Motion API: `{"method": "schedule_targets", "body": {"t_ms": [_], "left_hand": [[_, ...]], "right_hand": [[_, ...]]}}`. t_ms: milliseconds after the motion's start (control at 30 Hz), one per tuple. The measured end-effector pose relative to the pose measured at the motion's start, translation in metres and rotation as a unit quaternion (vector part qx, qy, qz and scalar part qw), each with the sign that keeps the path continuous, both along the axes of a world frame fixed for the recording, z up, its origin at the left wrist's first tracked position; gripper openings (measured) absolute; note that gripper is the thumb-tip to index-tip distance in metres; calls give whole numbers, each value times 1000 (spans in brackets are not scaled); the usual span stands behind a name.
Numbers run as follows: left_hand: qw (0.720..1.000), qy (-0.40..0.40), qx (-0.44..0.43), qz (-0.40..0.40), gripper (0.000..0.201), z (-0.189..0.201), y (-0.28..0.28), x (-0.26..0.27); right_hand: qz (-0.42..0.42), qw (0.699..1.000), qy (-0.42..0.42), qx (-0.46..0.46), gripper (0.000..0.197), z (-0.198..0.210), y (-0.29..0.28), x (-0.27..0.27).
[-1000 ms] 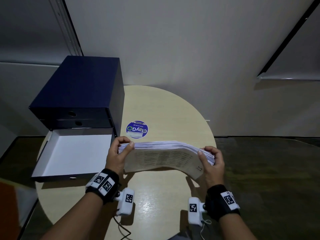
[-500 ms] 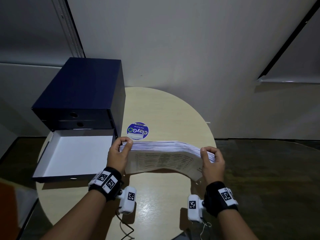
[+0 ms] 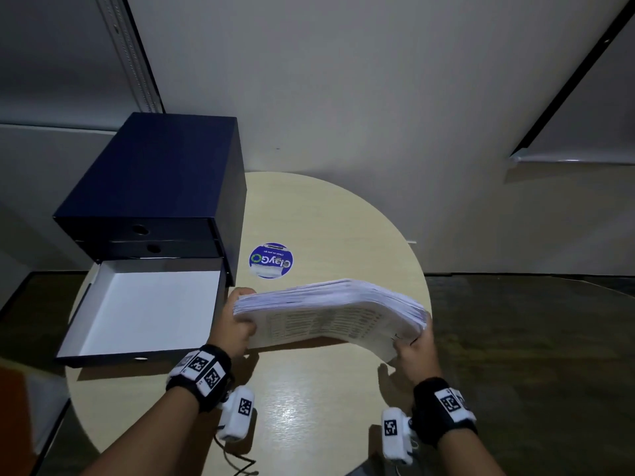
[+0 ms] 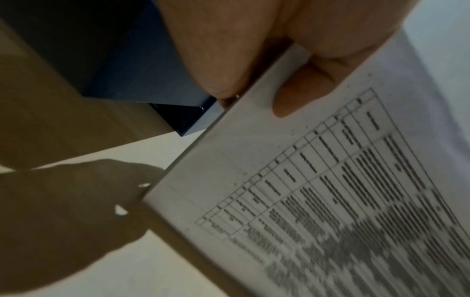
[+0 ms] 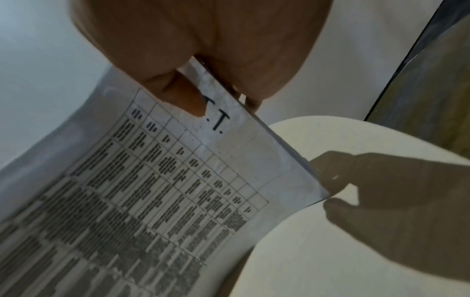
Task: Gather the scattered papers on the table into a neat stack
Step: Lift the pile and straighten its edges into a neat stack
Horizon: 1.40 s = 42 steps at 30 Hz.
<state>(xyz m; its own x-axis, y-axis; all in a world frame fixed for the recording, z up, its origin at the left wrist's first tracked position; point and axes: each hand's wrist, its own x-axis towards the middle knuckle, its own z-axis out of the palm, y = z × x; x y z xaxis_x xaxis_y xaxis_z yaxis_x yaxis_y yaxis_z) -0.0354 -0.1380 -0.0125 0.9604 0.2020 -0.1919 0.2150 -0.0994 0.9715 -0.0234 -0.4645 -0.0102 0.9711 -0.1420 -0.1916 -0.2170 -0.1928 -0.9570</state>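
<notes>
Both hands grip the paper stack (image 3: 330,310) above the round table (image 3: 309,407): left hand (image 3: 237,324), right hand (image 3: 417,352). Its corner reads "T."; behind the stack lies a "ClayGo" sticker (image 3: 270,260).

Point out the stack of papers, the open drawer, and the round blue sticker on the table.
stack of papers (image 3: 326,321): head view, on the printed sheet facing the camera.
open drawer (image 3: 147,310): head view, on its white inside floor.
round blue sticker (image 3: 271,260): head view, on the middle of the disc.
</notes>
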Motion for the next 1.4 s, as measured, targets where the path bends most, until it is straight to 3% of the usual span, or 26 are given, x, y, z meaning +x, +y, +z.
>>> {"method": "schedule_targets", "body": {"t_ms": [133,333,433,500,567,633,700,767,800,867,933,967,1000,1067,1133,1167,1267,1333,1400], "left_hand": [[999,1,9,42,40,8,0,18],[999,16,-19,26,33,18,-8,19],[999,-7,35,-5,27,15,-5,17],[998,-14,59,-31,32,19,-7,16],[994,-48,88,-53,34,26,-7,19],[977,-108,162,-87,32,42,-9,25],[939,-193,248,-140,33,62,-19,33],[894,-262,298,-207,35,90,-35,40],[879,-283,313,-224,34,103,-41,42],[864,-316,337,-201,28,119,-41,46],[857,-320,391,-100,32,123,-28,46],[863,-301,403,-38,44,121,-19,46],[889,-265,372,12,59,118,-10,45],[970,-175,161,41,82,117,-3,44],[990,-129,-55,15,89,118,-5,44],[986,-133,-99,9,84,119,-9,43],[980,-195,-34,19,40,120,-22,33],[978,-202,36,28,43,103,-20,27],[985,-157,57,32,43,81,-16,23]], "right_hand": [[-71,997,6,18,49,1,2,17],[-65,998,-11,17,41,4,10,20],[-38,998,20,48,42,10,15,19],[-42,999,14,3,44,15,14,22],[-67,992,-37,-99,58,27,16,26],[-33,969,-137,-204,72,46,31,28],[92,909,-225,-338,80,65,58,31],[203,850,-260,-411,72,78,82,35],[231,840,-264,-414,58,86,89,38],[238,857,-267,-370,36,96,87,44],[200,897,-279,-278,30,105,75,47],[180,917,-279,-220,29,111,69,48],[165,934,-271,-163,31,117,64,49],[155,956,-237,-80,36,126,62,49],[136,968,-211,-20,21,126,66,49],[119,972,-203,5,12,126,67,49],[63,981,-170,64,9,111,72,45],[34,988,-130,77,10,94,74,40],[30,993,-91,73,14,73,76,33]]}}
